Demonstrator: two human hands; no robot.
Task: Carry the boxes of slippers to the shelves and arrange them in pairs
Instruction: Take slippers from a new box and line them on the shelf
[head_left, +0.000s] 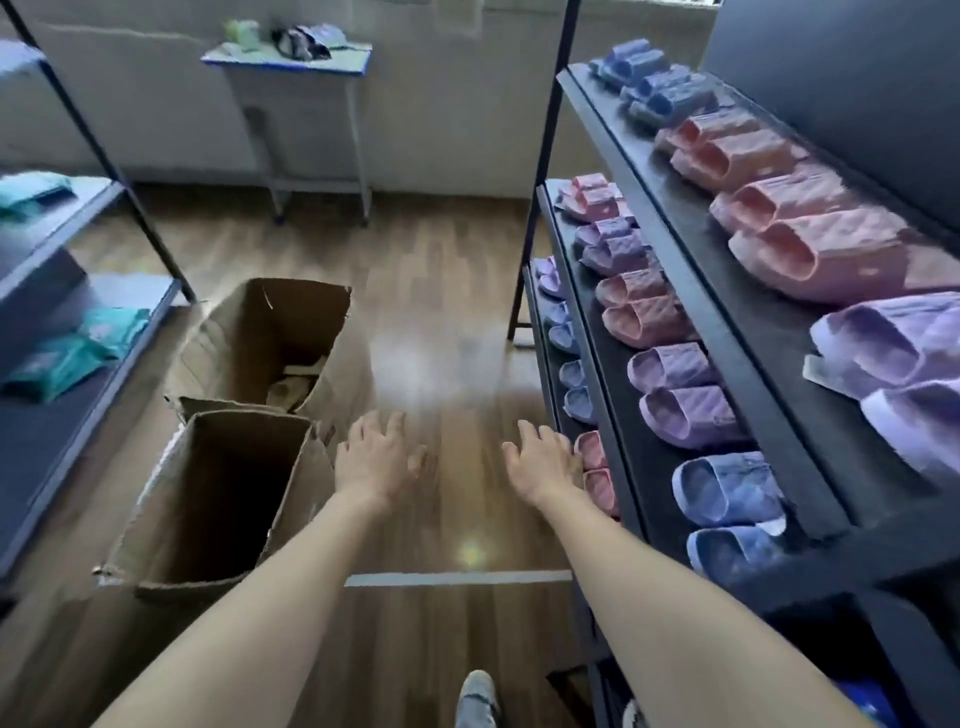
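Observation:
Two open cardboard boxes stand on the wooden floor at the left: a near box (208, 499) and a far box (270, 343). The near one looks empty; the far one shows some scraps at the bottom. My left hand (374, 457) reaches forward over the floor, just right of the near box, fingers spread and holding nothing. My right hand (540, 462) is stretched out beside the lower shelf edge, empty too. The black shelf rack (737, 364) on the right holds pairs of slippers: blue (722, 488), purple (680, 389) and pink (800, 244).
A second rack (78, 415) at the left holds teal folded items (67, 358). A small white table (291, 62) with objects on it stands against the far wall. Wooden floor (436, 312) runs between the racks. My shoe (475, 696) shows at the bottom.

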